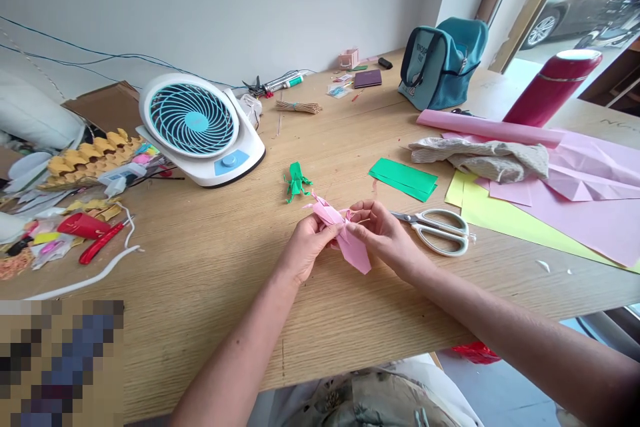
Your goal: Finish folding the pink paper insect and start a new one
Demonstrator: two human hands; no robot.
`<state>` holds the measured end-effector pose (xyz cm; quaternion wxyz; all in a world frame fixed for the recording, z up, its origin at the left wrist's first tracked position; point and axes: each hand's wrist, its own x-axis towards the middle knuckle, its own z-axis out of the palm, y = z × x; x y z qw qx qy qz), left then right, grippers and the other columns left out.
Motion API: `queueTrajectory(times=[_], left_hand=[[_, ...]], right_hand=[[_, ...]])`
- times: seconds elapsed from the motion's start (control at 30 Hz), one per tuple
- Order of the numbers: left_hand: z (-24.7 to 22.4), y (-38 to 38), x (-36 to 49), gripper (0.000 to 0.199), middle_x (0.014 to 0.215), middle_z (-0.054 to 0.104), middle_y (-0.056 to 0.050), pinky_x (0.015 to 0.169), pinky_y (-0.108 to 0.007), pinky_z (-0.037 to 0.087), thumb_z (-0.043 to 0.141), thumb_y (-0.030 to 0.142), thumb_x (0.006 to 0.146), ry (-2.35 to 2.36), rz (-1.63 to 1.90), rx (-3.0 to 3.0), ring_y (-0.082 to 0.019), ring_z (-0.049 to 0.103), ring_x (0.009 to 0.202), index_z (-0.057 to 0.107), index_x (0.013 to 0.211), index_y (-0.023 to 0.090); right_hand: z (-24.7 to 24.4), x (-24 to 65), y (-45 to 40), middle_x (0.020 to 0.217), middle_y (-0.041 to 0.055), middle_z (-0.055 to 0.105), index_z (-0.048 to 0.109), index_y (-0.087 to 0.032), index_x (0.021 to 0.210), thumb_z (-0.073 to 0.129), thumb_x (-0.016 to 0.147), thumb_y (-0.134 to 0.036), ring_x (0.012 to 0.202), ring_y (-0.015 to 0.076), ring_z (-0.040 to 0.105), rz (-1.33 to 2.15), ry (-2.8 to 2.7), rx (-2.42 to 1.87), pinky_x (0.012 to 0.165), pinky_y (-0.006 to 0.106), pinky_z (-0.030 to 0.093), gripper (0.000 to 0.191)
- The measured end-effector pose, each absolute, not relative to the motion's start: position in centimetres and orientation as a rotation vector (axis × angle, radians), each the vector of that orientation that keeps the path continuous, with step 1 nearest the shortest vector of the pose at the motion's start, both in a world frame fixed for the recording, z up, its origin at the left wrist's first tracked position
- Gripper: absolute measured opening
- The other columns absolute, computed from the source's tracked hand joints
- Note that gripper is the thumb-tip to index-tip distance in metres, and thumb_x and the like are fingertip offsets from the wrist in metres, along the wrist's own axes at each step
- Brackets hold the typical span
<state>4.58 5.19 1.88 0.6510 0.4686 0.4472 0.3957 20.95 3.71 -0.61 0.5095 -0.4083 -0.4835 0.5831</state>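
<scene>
Between my two hands is a folded pink paper figure (354, 250), held above the wooden table, its wide flat end pointing toward me and thin folded points at the far end. My left hand (313, 238) pinches its left side between thumb and fingers. On the other side, my right hand (377, 230) is closed on the middle of the paper, thumb and fingertips at a thin fold. Just beyond lies a green folded paper frog (297, 180). White-handled scissors (440, 230) rest right of my right hand, their blades partly hidden behind it.
Green paper strips (404, 179) lie behind the scissors. Pink sheets (590, 213), a yellow sheet (505, 217) and a crumpled cloth (490, 159) cover the right side. Farther back are a red flask (553, 90), a teal bag (443, 67) and a white fan (200, 127). Craft scraps (90, 160) crowd the left.
</scene>
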Motion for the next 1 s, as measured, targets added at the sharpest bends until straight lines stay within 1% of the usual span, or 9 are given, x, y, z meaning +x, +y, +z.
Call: queueTrajectory(times=[0.07,0.13,0.3,0.37,0.47,0.63,0.77,0.93,1.0], left_hand=[[2.1,4.9,4.3,0.053,0.092,0.072,-0.007,0.063,-0.023,0.045,0.084,0.045,0.067,1.03,0.873,1.093,-0.015,0.06,0.076,0.072,0.107,0.012],[2.2,4.7,4.0,0.051,0.088,0.072,-0.006,0.062,-0.022,0.044,0.084,0.045,0.067,1.041,0.858,1.106,-0.013,0.057,0.073,0.073,0.104,0.012],[2.0,4.5,3.6,0.048,0.092,0.073,-0.007,0.073,-0.024,0.046,0.086,0.041,0.065,1.002,0.887,1.101,-0.016,0.061,0.083,0.073,0.101,0.013],[1.7,4.6,3.5,0.045,0.093,0.073,-0.007,0.076,-0.024,0.046,0.086,0.038,0.065,0.973,0.886,1.122,-0.016,0.062,0.085,0.072,0.1,0.013],[1.6,4.7,3.1,0.039,0.094,0.073,-0.005,0.079,-0.024,0.046,0.084,0.035,0.068,0.961,0.849,1.187,-0.015,0.062,0.086,0.071,0.098,0.014],[1.8,4.8,2.9,0.037,0.092,0.072,-0.004,0.08,-0.028,0.046,0.082,0.03,0.067,1.042,0.773,1.248,-0.016,0.062,0.083,0.069,0.098,0.014],[1.7,4.8,3.0,0.04,0.089,0.071,-0.005,0.083,-0.031,0.046,0.082,0.037,0.068,1.041,0.751,1.248,-0.018,0.063,0.086,0.068,0.097,0.013],[1.6,4.8,3.2,0.05,0.082,0.066,-0.002,0.075,-0.026,0.044,0.085,0.051,0.063,1.032,0.746,1.256,-0.015,0.058,0.079,0.066,0.089,0.013],[1.4,4.8,3.2,0.049,0.079,0.063,0.0,0.072,-0.025,0.043,0.081,0.056,0.068,0.998,0.753,1.263,-0.013,0.056,0.075,0.065,0.087,0.013]], right_hand=[[-0.5,21.3,3.9,0.099,0.0038,0.063,0.054,-0.023,0.11,0.069,0.082,-0.052,0.087,0.0168,0.063,1.296,-1.221,-1.022,0.071,0.03,0.051,0.043],[-0.5,21.7,4.2,0.098,0.0044,0.065,0.056,-0.022,0.11,0.066,0.084,-0.051,0.087,0.0165,0.063,1.273,-1.258,-1.05,0.07,0.029,0.049,0.04],[-0.4,21.6,4.5,0.078,0.0019,0.067,0.063,-0.018,0.09,0.073,0.078,-0.051,0.069,0.0132,0.06,1.469,-1.311,-0.981,0.062,0.027,0.045,0.036],[-0.3,21.6,4.5,0.075,0.0009,0.067,0.065,-0.018,0.085,0.077,0.074,-0.05,0.066,0.0116,0.057,1.493,-1.287,-0.973,0.061,0.027,0.045,0.036],[-0.3,21.7,4.6,0.075,0.0006,0.066,0.067,-0.018,0.085,0.08,0.072,-0.05,0.066,0.0111,0.056,1.594,-1.225,-0.943,0.063,0.026,0.046,0.037],[-0.2,22.1,4.6,0.077,0.0005,0.065,0.068,-0.018,0.086,0.082,0.07,-0.05,0.069,0.0116,0.056,1.751,-1.148,-0.927,0.063,0.024,0.044,0.038],[0.2,22.0,4.4,0.079,0.0015,0.065,0.068,-0.018,0.085,0.069,0.082,-0.056,0.073,0.0133,0.057,1.728,-1.225,-0.879,0.069,0.027,0.046,0.038],[0.0,21.6,4.3,0.075,0.0,0.065,0.064,-0.018,0.081,0.083,0.068,-0.048,0.071,0.0142,0.059,1.55,-1.329,-0.968,0.067,0.028,0.046,0.038],[-0.2,21.4,4.3,0.074,0.0001,0.065,0.062,-0.018,0.08,0.083,0.068,-0.049,0.07,0.0144,0.06,1.53,-1.309,-0.969,0.067,0.028,0.047,0.038]])
